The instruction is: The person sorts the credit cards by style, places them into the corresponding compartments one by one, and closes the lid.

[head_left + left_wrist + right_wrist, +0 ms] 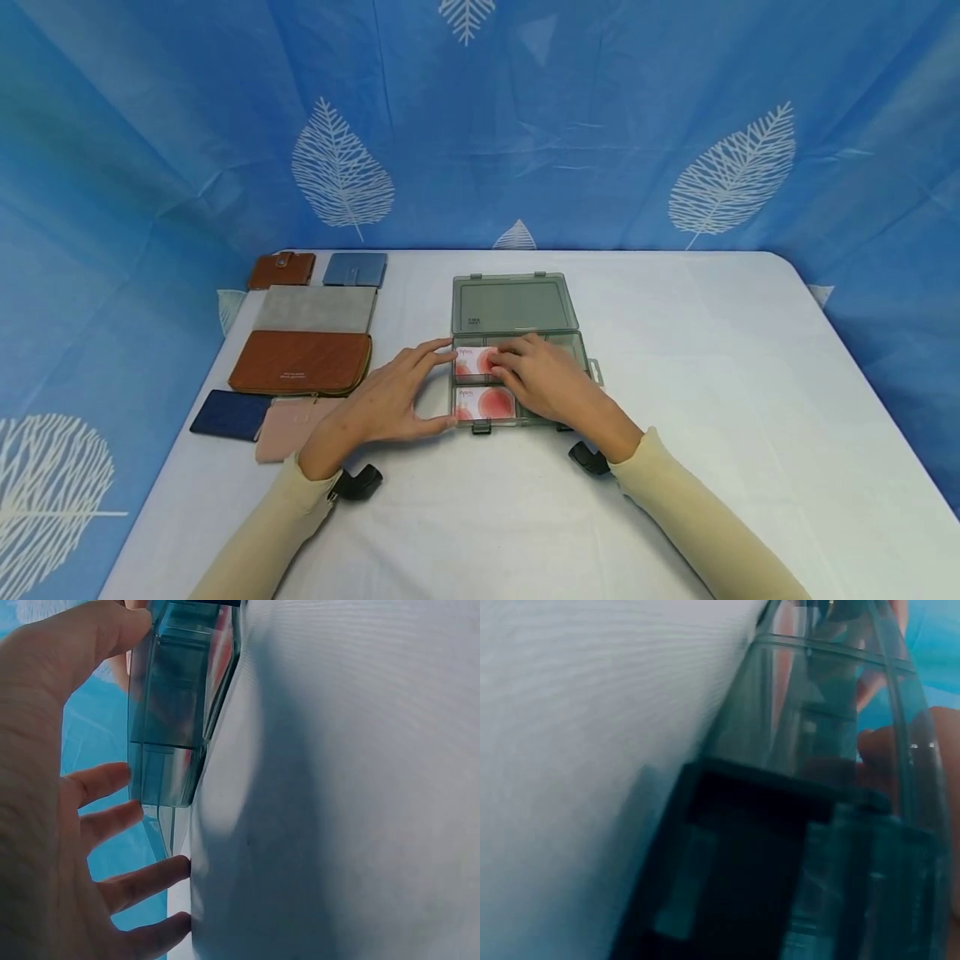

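Note:
A translucent grey-green compartment box (540, 417) lies on the table with its lid (513, 304) folded back. Two white cards with pink-red round prints sit in its left compartments, an upper card (472, 360) and a lower card (486, 403). My left hand (393, 396) spreads along the box's left side, thumb by the front corner; in the left wrist view some fingertips touch the box (172, 697). Over the upper compartment, my right hand (543, 379) has bent fingers and thumb at the upper card's right end, partly covering it. Its fingers show through the box wall (825, 742).
Left of the box lie a brown zip wallet (300, 358), a grey wallet (318, 308), a brown snap wallet (281, 271), a blue wallet (355, 269), a navy wallet (231, 415) and a pink wallet (288, 429). The left forearm passes near the pink one.

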{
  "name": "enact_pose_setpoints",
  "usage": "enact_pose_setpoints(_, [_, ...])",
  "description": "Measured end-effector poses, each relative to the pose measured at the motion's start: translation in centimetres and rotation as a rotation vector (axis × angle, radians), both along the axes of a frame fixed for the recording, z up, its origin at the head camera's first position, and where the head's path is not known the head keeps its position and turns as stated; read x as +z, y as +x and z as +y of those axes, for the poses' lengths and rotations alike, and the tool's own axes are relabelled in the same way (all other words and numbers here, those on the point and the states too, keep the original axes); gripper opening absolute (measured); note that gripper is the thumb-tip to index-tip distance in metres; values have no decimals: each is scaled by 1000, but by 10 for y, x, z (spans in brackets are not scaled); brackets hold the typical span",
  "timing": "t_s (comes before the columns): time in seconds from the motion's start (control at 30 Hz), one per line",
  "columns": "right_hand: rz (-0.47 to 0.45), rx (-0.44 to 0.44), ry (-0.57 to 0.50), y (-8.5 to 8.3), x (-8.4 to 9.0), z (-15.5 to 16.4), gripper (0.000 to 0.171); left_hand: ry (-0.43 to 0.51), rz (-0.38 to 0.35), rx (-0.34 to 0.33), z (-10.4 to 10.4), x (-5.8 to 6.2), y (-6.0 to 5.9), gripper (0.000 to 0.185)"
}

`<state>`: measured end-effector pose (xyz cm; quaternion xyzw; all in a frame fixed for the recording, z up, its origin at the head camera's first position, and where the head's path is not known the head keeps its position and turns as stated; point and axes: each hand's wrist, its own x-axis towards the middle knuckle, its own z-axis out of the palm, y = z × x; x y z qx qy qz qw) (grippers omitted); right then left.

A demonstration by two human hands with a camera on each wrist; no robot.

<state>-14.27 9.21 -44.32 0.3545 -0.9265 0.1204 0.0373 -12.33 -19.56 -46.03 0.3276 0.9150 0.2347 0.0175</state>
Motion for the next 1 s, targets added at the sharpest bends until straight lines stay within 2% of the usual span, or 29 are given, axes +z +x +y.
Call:
enact_pose_setpoints(0.1, [-12, 28, -14, -1, -1, 2, 30, -18, -38, -4, 1, 3, -1, 95])
enact_pose_setpoints(0.17, [-28, 33, -34, -2, 2, 5, 30, -23, -88, -16, 0, 8, -3, 96])
enact_pose_setpoints(0.3, [-73, -3, -95, -8, 15, 19, 31, 33, -243, -10, -2, 20, -10, 91])
enact_pose_setpoints(0.47, [-143, -138, -211, -25, 31, 47, 45, 197, -374, 127, 1, 29, -28, 79])
enact_pose_setpoints(0.6, [-305, -296, -295, -39, 32, 73, 60, 287, -435, 256, 10, 30, -47, 76])
enact_pose_setpoints(0.67, [-402, -349, -312, -45, 28, 83, 66, 353, -505, 309, 16, 30, -55, 77])
enact_pose_setpoints(0.83, [-581, -386, -378, -53, 15, 93, 75, 528, -689, 407, 34, 27, -68, 78])
enact_pose_setpoints(0.9, [-615, -393, -423, -55, 11, 94, 76, 568, -713, 426, 40, 25, -71, 77])
enact_pose_setpoints(1.0, [-638, -410, -498, -57, 8, 96, 74, 615, -699, 436, 46, 23, -73, 76])
